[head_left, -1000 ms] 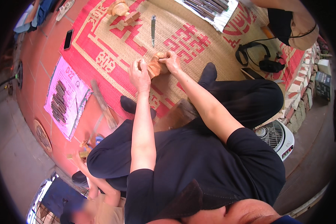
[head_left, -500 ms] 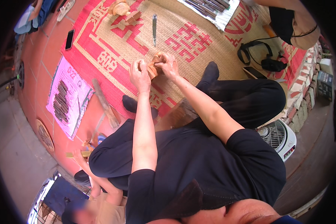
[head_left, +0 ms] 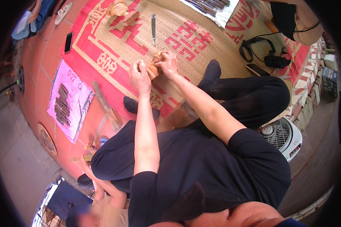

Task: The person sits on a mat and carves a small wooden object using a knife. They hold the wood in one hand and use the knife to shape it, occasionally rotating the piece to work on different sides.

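Observation:
Ahead of my crossed legs, over the woven mat (head_left: 189,72), my two hands hold a small carved piece of light brown wood (head_left: 152,71) between them. My left hand (head_left: 140,78) is closed at its left side, thumb and fingers pinched. My right hand (head_left: 168,64) grips the upper right of the carving with bent fingers. The fingers cover much of it, so its full shape is hidden. Whether a small tool is in the right fingers, I cannot tell. A slim metal chisel-like tool (head_left: 153,30) lies on the mat beyond the hands.
Beyond lie another wood carving (head_left: 117,8), a wood block (head_left: 132,17) and a white cloth (head_left: 219,19) with several tools. Left are a phone (head_left: 68,42), a pink cloth (head_left: 72,126) with dark tools and a wooden stick (head_left: 105,104). A fan (head_left: 282,136) stands right; people sit nearby.
The view has shifted slightly. Both hands stay on the carved wood in nearly the same pose, with only slight finger movement.

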Demonstrator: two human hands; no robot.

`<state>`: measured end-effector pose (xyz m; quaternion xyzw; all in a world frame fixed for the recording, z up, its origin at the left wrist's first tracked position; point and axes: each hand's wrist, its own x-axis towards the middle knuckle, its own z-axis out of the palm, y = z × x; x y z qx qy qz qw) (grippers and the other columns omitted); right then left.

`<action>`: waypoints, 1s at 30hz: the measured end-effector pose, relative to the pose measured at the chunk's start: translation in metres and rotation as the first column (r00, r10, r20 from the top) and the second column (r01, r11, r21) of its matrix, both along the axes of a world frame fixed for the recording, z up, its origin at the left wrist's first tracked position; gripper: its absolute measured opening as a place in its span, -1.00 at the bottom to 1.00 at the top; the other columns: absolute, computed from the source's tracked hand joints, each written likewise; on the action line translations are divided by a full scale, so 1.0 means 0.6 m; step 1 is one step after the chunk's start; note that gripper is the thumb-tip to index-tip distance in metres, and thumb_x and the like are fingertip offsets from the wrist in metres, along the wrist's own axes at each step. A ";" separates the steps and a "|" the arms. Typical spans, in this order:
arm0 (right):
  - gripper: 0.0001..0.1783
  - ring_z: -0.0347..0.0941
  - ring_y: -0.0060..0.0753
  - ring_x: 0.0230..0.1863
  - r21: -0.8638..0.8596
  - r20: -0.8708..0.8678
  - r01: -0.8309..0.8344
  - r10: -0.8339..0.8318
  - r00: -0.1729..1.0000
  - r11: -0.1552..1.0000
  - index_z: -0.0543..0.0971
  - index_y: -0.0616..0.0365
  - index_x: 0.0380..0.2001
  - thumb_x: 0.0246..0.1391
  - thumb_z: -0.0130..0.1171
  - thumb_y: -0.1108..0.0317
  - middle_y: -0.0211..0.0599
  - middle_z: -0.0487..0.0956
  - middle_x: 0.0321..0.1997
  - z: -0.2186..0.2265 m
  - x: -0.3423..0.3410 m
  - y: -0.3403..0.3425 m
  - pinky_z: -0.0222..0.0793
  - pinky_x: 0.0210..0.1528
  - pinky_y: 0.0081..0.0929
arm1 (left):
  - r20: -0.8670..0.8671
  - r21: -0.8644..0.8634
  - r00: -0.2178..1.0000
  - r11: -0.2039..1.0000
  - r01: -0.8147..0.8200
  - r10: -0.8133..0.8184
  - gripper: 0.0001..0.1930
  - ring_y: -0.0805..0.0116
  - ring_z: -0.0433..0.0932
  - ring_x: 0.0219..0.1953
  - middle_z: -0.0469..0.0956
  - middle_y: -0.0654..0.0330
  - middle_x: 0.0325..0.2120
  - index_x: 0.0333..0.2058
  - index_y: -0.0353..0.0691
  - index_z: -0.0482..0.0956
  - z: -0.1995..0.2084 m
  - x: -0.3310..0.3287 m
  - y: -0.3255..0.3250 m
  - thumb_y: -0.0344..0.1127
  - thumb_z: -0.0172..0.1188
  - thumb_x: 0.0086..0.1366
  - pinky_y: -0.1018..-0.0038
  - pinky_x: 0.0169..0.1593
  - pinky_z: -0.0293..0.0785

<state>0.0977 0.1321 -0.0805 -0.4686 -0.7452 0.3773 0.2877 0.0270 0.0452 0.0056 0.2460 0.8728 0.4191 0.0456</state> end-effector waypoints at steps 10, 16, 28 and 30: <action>-0.76 0.33 -0.14 0.00 -0.057 -0.068 -0.105 0.101 0.993 0.993 0.56 0.10 -0.60 -0.44 0.38 0.31 -0.33 0.51 -0.11 0.019 -0.029 0.021 0.26 0.04 -0.27 | 0.016 -0.025 1.000 0.999 0.022 -0.022 -0.68 0.18 0.48 -0.21 0.55 0.11 -0.32 -0.27 -0.25 0.55 -0.003 -0.003 -0.003 -0.11 0.01 0.27 0.33 -0.10 0.36; -0.71 0.33 -0.15 0.04 -0.101 0.015 -0.172 0.174 0.985 0.980 0.57 0.12 -0.52 -0.44 0.37 0.32 -0.34 0.51 -0.09 0.015 0.008 0.021 0.27 0.04 -0.29 | 0.005 -0.019 1.000 1.000 0.021 -0.020 -0.71 0.18 0.50 -0.24 0.56 0.11 -0.33 -0.28 -0.25 0.55 0.001 0.000 -0.002 -0.13 0.06 0.25 0.34 -0.11 0.38; -0.72 0.37 -0.13 -0.06 -0.095 0.083 -0.152 0.160 0.984 0.984 0.55 0.11 -0.48 -0.40 0.32 0.32 -0.31 0.52 -0.14 0.013 0.011 0.031 0.30 0.00 -0.26 | -0.037 0.023 0.997 0.998 0.065 -0.065 -0.76 0.13 0.47 -0.24 0.54 0.14 -0.34 -0.32 -0.24 0.54 -0.003 -0.002 0.001 -0.19 0.07 0.22 0.30 -0.13 0.37; -0.76 0.40 -0.14 -0.12 -0.020 0.104 -0.070 0.071 0.992 0.997 0.54 0.08 -0.53 -0.40 0.33 0.33 -0.28 0.53 -0.23 -0.017 0.027 0.047 0.33 -0.08 -0.26 | 0.021 0.035 0.999 0.999 0.025 -0.026 -0.78 0.16 0.48 -0.24 0.54 0.14 -0.36 -0.32 -0.24 0.54 0.002 0.001 0.006 -0.20 0.08 0.22 0.33 -0.12 0.37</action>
